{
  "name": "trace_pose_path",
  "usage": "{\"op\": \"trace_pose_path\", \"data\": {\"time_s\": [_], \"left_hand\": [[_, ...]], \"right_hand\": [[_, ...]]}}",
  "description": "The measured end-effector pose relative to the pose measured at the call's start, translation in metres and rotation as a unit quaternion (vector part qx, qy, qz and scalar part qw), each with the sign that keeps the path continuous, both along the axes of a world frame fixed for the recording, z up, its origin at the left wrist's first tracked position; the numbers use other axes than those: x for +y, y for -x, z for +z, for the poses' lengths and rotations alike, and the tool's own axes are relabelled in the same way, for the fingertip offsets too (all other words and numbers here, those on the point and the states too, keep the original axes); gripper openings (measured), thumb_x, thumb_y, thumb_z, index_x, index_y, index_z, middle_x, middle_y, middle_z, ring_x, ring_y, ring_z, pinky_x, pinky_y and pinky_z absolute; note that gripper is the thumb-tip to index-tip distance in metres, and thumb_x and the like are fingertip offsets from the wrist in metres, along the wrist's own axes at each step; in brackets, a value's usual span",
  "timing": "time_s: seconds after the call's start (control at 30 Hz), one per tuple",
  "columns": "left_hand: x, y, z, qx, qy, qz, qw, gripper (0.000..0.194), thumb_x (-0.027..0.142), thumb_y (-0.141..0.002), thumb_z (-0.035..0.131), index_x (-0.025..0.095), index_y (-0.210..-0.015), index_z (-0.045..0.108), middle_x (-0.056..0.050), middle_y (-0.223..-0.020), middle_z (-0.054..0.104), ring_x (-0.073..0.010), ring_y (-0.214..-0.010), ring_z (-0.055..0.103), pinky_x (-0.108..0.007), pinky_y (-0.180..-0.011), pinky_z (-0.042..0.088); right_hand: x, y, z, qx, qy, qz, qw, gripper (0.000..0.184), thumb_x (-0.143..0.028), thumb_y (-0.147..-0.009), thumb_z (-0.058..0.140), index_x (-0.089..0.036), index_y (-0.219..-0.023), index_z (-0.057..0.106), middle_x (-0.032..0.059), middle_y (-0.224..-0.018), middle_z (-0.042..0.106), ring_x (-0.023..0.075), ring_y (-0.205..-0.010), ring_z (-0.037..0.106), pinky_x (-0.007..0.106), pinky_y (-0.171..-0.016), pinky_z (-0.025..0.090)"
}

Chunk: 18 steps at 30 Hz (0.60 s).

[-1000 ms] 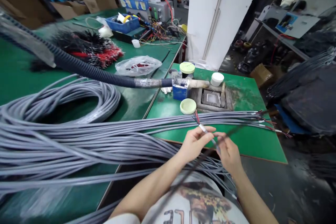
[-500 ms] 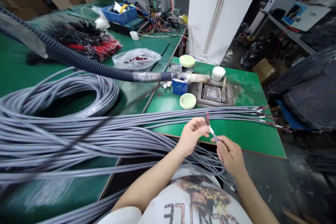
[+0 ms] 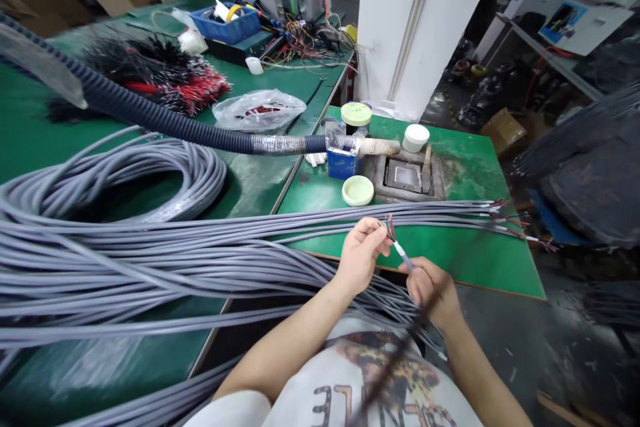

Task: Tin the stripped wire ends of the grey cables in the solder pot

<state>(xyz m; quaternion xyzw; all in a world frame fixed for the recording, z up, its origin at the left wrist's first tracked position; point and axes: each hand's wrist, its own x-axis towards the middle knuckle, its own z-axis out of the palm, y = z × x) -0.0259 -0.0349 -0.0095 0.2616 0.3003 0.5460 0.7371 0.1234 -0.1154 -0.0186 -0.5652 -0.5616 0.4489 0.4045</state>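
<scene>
Left hand (image 3: 361, 252): pinching splayed wires (image 3: 392, 229), perhaps sorting them
Right hand (image 3: 434, 288): gripping grey cable (image 3: 406, 262) (likely to steady it)
Corrugated hose (image 3: 215, 138): far, beside solder pot (image 3: 404, 177), perhaps for fumes

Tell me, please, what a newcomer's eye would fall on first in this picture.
Probably the mass of grey cables spread across the left, with a large coil at its back. A dark ribbed hose slants from the upper left towards a blue box. Near the middle, the right hand holds one cable end while the left hand is at its coloured wires.
</scene>
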Motion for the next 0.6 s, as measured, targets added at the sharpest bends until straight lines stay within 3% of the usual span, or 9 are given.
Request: {"op": "trace_pose_path", "data": {"time_s": [0.13,0.3,0.47,0.6], "left_hand": [[0.001,-0.003,0.004,-0.045,0.047,-0.049,0.997,0.027,0.029,-0.068,0.073,0.017,-0.073,0.05,0.005,-0.061,0.053,-0.0063,-0.049,0.049,-0.018,-0.046,0.039],[0.005,0.0,0.006,-0.032,0.034,-0.053,0.997,0.025,0.028,-0.066,0.075,0.015,-0.075,0.055,0.003,-0.063,0.057,-0.0051,-0.048,0.05,-0.018,-0.046,0.039],[0.006,0.003,0.001,0.034,-0.007,-0.044,0.998,0.022,0.031,-0.07,0.071,0.015,-0.075,0.057,0.002,-0.058,0.061,-0.0062,-0.045,0.05,-0.018,-0.046,0.037],[0.003,0.001,0.0,0.077,-0.046,-0.035,0.995,0.019,0.03,-0.073,0.068,0.015,-0.075,0.057,0.002,-0.061,0.061,-0.0086,-0.051,0.055,-0.021,-0.053,0.044]], "right_hand": [[0.002,-0.002,-0.011,0.048,-0.009,0.002,0.999,0.03,-0.038,-0.094,0.041,-0.015,-0.097,0.061,-0.0068,-0.045,0.041,0.0091,-0.041,0.04,0.023,-0.046,0.034],[0.002,-0.003,-0.02,0.073,-0.02,-0.005,0.997,0.03,-0.038,-0.093,0.043,-0.015,-0.097,0.061,-0.0072,-0.043,0.041,0.0092,-0.039,0.039,0.024,-0.045,0.034],[0.008,-0.006,-0.012,0.065,0.004,0.012,0.998,0.028,-0.038,-0.092,0.043,-0.015,-0.093,0.06,-0.0063,-0.044,0.043,0.0096,-0.041,0.042,0.024,-0.046,0.037],[0.025,-0.006,0.003,0.018,-0.008,0.013,1.0,0.029,-0.035,-0.085,0.055,-0.017,-0.108,0.058,-0.006,-0.053,0.05,0.0094,-0.046,0.046,0.023,-0.049,0.039]]}}
